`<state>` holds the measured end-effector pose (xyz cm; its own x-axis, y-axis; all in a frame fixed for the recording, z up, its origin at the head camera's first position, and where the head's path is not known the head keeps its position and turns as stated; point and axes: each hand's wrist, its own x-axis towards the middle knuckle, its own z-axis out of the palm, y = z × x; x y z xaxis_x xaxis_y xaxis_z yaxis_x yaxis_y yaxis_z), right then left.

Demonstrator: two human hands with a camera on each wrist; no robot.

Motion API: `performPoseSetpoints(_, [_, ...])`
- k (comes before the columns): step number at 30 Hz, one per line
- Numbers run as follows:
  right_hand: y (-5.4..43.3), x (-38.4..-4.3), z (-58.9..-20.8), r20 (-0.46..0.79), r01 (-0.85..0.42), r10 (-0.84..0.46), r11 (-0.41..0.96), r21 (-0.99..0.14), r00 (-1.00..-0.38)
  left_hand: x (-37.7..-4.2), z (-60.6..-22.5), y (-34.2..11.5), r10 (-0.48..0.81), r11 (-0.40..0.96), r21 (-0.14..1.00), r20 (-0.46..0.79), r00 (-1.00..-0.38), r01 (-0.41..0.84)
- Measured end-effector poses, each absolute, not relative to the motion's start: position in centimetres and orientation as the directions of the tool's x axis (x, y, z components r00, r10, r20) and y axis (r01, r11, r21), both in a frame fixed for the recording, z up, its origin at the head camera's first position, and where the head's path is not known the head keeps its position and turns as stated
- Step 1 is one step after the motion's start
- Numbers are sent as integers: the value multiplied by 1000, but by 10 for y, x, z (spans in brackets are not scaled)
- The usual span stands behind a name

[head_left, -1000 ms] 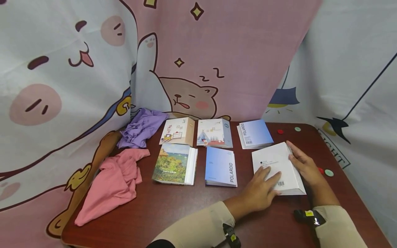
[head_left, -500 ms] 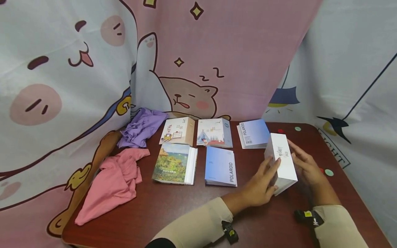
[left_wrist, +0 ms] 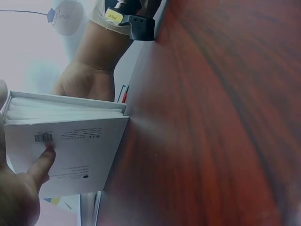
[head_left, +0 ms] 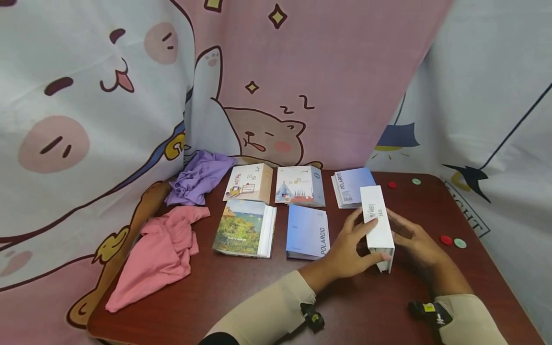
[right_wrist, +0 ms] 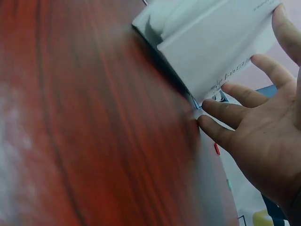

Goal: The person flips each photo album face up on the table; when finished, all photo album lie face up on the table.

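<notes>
A thick white album [head_left: 376, 218] stands on edge on the table, its lettered spine facing up. My left hand [head_left: 345, 254] grips it from the left, with a finger on the spine and the thumb near its close end. In the left wrist view a digit presses the album's back cover [left_wrist: 70, 165] beside the barcode, and white pages show between the covers. On the other side my right hand [head_left: 416, 242] rests spread, straight fingertips [right_wrist: 223, 110] against the front cover. A blue Polaroid album [head_left: 353, 184] lies just behind, partly covered by the white one.
Another blue Polaroid album [head_left: 307, 232], a landscape photo album [head_left: 241, 227] and two illustrated albums, one beige-sided [head_left: 247, 182] and one blue-sided [head_left: 299, 184], lie leftward. Pink cloth [head_left: 155, 254] and purple cloth [head_left: 200, 175] sit far left. Red [head_left: 446, 240] and green discs [head_left: 460, 243] lie right.
The white album was lying with its back cover up; both hands have tipped it onto its edge, spine upward, and shifted it slightly left.
</notes>
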<state>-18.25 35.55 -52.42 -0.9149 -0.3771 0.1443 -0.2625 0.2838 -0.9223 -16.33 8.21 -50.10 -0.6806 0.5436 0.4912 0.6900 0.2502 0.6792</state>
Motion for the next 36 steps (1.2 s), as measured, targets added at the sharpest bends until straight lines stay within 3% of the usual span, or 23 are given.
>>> performPoseSetpoints(8, [341, -177, -514, 92, -243, -338, 439, -865, -937, -164, -501, 70, 495, 267, 721, 466, -733, 639])
performPoseSetpoints(15, [333, -172, -514, 31, -191, -298, 528, -828, -954, -162, -509, 66, 504, 431, 716, 313, -805, 549])
performPoseSetpoints(20, [332, -171, -518, -13, -174, -298, 592, -787, -954, -164, -522, 68, 511, 497, 670, 288, -810, 552])
performPoseSetpoints(28, [326, -168, -516, -54, -184, -279, 752, -633, -959, -161, -518, 69, 544, 583, 637, 155, -824, 504])
performPoseSetpoints(36, [329, -166, -512, -64, -180, -276, 766, -617, -959, -162, -514, 73, 536, 594, 640, 136, -833, 487])
